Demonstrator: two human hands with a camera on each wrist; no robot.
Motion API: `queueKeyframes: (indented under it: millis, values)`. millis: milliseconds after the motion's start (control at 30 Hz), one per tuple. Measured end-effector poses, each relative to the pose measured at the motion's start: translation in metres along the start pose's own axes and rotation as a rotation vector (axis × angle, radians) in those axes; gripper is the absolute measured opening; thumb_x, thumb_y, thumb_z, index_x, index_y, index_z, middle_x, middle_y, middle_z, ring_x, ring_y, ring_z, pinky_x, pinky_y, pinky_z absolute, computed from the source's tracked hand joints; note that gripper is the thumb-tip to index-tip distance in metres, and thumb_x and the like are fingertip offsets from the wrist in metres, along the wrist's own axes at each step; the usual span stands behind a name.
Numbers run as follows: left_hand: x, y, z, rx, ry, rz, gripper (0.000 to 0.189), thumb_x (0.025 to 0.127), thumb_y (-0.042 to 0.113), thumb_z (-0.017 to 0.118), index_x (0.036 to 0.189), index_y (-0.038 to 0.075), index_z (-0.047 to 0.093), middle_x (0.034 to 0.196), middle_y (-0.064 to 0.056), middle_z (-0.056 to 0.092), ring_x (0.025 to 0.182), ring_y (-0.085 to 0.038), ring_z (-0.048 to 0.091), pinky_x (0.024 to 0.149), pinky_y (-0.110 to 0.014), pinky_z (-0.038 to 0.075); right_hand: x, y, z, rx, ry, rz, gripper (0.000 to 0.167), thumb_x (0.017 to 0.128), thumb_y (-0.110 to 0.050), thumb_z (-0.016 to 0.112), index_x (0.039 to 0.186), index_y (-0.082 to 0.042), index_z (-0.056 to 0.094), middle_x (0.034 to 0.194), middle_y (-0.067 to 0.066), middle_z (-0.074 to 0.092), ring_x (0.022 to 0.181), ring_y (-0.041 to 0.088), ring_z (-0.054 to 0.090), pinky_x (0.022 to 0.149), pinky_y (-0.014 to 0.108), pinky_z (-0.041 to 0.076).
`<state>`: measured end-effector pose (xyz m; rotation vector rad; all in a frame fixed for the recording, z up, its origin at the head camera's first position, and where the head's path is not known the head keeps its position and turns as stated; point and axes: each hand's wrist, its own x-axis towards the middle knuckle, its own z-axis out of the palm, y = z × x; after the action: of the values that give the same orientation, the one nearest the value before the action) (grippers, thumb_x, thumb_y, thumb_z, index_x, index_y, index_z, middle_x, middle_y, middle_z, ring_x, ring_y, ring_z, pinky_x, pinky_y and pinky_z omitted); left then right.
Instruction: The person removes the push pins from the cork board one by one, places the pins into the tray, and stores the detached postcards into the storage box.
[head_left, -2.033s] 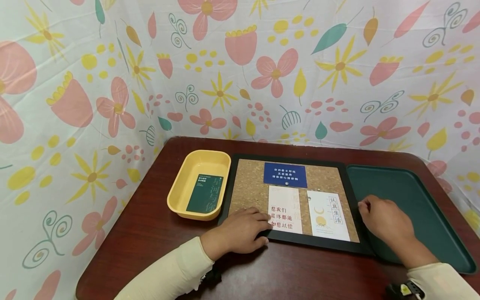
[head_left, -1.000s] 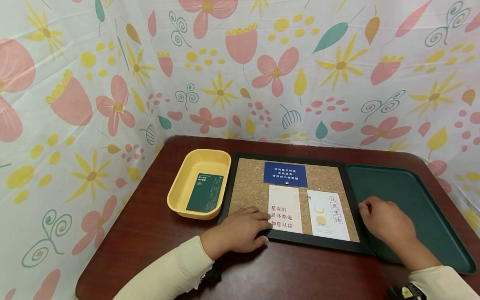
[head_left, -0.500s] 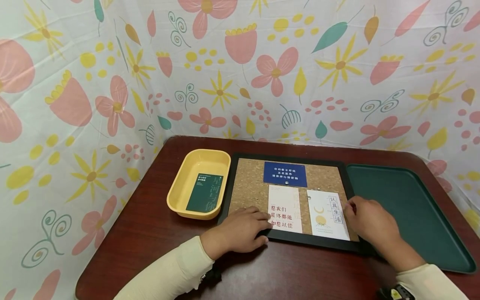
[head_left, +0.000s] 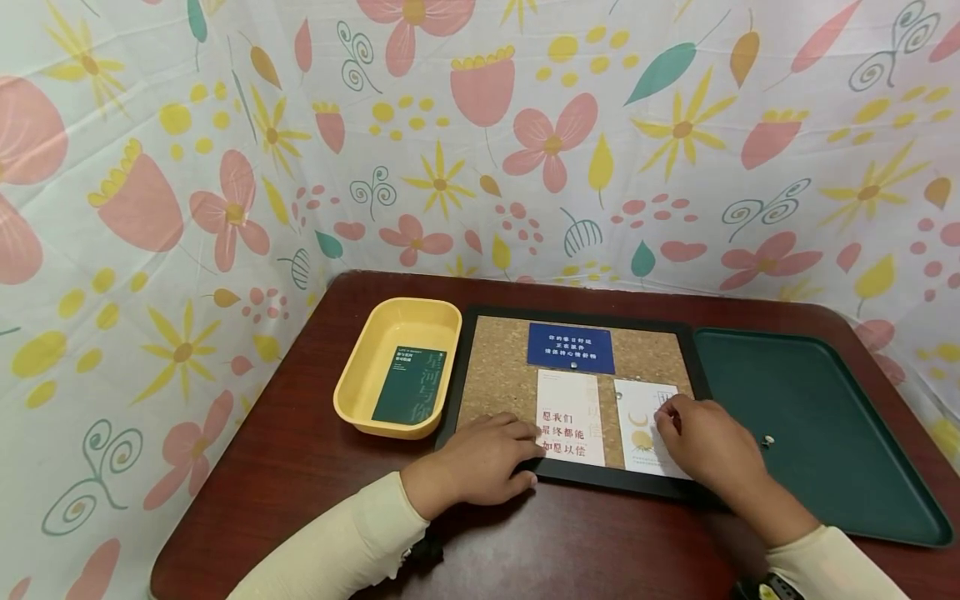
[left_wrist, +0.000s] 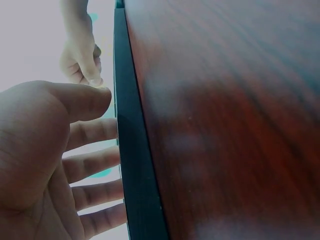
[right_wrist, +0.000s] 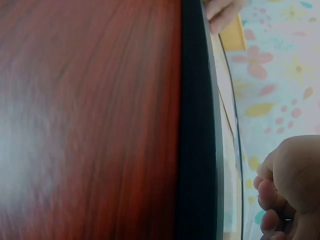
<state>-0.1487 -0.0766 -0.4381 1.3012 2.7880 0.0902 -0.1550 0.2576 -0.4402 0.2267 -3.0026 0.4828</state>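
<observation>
A black-framed cork board (head_left: 498, 358) lies on the table, bearing a blue card (head_left: 570, 343), a pale pink card (head_left: 567, 396) and a white card (head_left: 632, 454). Flat on the board's lower left rests my left hand (head_left: 480, 460), fingers extended to the pink card's edge. My right hand (head_left: 712, 446) is over the white card's right side, fingers curled and thumb against fingertip. It seems to pinch a tiny thumbtack, almost wholly hidden. In the right wrist view the curled right hand (right_wrist: 295, 185) appears above the board frame (right_wrist: 197, 125).
Left of the board stands a yellow basin (head_left: 360, 387) with a dark green card (head_left: 408, 387) in it. A green tray (head_left: 840, 467) at the right holds a small thumbtack (head_left: 767, 440). Flower-patterned cloth (head_left: 525, 167) hangs behind and to the left.
My right hand has moved left from the green tray, across the board's frame, to above the white card, exposing a thumbtack on the tray. The left hand has stayed put.
</observation>
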Motion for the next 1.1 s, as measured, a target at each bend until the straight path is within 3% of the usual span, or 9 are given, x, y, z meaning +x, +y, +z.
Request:
queueKeyframes:
  millis: [367, 767, 1100]
  values:
    - [0.000, 0.000, -0.001, -0.010, 0.021, -0.006, 0.039, 0.101, 0.045, 0.060, 0.135, 0.028, 0.069, 0.140, 0.002, 0.057, 0.133, -0.018, 0.049, 0.108, -0.043, 0.042, 0.002, -0.029, 0.013, 0.011, 0.019, -0.078, 0.009, 0.096, -0.022, 0.068, 0.090, -0.015, 0.071, 0.067, -0.007, 0.053, 0.070, 0.015, 0.053, 0.053, 0.034, 0.040]
    - [0.000, 0.000, -0.001, 0.007, 0.022, 0.006, 0.039, 0.100, 0.045, 0.062, 0.134, 0.027, 0.069, 0.140, 0.004, 0.058, 0.131, -0.017, 0.050, 0.107, -0.043, 0.044, -0.001, -0.046, 0.023, 0.011, -0.021, -0.181, 0.007, 0.093, -0.021, 0.073, 0.086, -0.022, 0.072, 0.068, -0.013, 0.052, 0.074, 0.014, 0.053, 0.056, 0.033, 0.041]
    - [0.000, -0.001, 0.000, 0.013, 0.024, 0.016, 0.040, 0.100, 0.045, 0.062, 0.134, 0.026, 0.069, 0.142, 0.004, 0.058, 0.132, -0.019, 0.050, 0.108, -0.043, 0.042, -0.002, -0.054, 0.027, 0.037, -0.024, -0.176, 0.007, 0.091, -0.020, 0.075, 0.085, -0.018, 0.072, 0.071, -0.009, 0.055, 0.072, 0.013, 0.051, 0.057, 0.033, 0.043]
